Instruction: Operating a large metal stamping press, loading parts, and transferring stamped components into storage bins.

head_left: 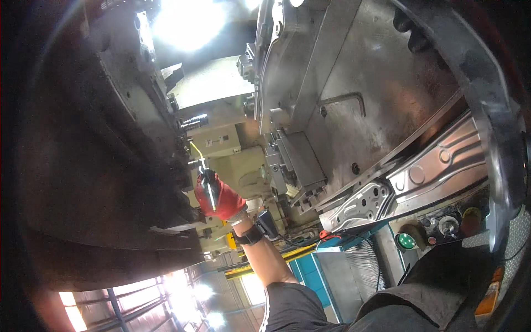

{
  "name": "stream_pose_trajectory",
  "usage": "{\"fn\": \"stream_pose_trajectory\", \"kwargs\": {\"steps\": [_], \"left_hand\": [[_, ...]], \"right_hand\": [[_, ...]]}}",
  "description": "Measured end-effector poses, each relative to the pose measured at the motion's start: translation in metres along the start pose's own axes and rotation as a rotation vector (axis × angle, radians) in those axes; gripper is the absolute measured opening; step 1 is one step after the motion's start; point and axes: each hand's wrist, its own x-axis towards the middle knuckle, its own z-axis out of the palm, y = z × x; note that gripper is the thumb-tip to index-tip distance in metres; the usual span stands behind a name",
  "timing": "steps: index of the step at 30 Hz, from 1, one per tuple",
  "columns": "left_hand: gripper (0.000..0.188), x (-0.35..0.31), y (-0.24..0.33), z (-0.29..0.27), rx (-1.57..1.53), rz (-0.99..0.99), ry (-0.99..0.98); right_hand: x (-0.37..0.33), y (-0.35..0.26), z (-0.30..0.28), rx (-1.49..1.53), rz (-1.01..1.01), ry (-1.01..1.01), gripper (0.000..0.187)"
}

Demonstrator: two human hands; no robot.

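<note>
The far ends of the dark metal block (110, 166) on the left sank into shadow, and glare (188, 25) washed out the top. The right hand was out of view. The left hand (222, 200), gloved in red, had its fingers curled around a tool (208, 185) beside that block; some were hidden. The tool looked slim and black, with a pale lengthwise streak; whether the thin, bent yellow piece (196, 148) above belonged to it was unclear.

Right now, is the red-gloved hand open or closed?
Closed: the red-gloved hand is wrapped around a dark tool, which juts out past it.
</note>
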Motion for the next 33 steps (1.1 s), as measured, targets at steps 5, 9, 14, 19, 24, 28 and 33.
{"fn": "stream_pose_trajectory", "kwargs": {"steps": [5, 9, 14, 19, 24, 28, 33], "left_hand": [[0.024, 0.001, -0.013, -0.01, -0.518, -0.215, 0.011], [0.024, 0.012, -0.003, -0.006, 0.155, 0.11, 0.052], [0.025, 0.01, -0.007, -0.001, 0.014, 0.088, 0.079], [0.024, 0.012, 0.008, 0.001, 0.092, 0.156, 0.088], [0.026, -0.003, -0.045, -0.016, -0.504, -0.179, 0.056], [0.027, -0.005, -0.051, -0.018, -0.337, -0.173, 0.076], [0.027, 0.011, 0.002, 0.011, 0.016, 0.04, 0.112]], "right_hand": [[-0.003, -0.011, 0.005, 0.016, 0.004, 0.013, 0.057], [-0.004, -0.02, 0.01, 0.018, 0.013, 0.017, 0.059], [-0.01, -0.028, 0.012, 0.02, 0.028, 0.017, 0.061], [-0.012, -0.03, 0.016, 0.039, 0.039, 0.015, 0.062], [-0.011, -0.03, 0.017, 0.058, 0.05, 0.01, 0.064], [-0.01, -0.032, 0.019, 0.063, 0.054, 0.01, 0.066], [-0.013, -0.03, 0.021, 0.062, 0.063, 0.014, 0.067]]}}
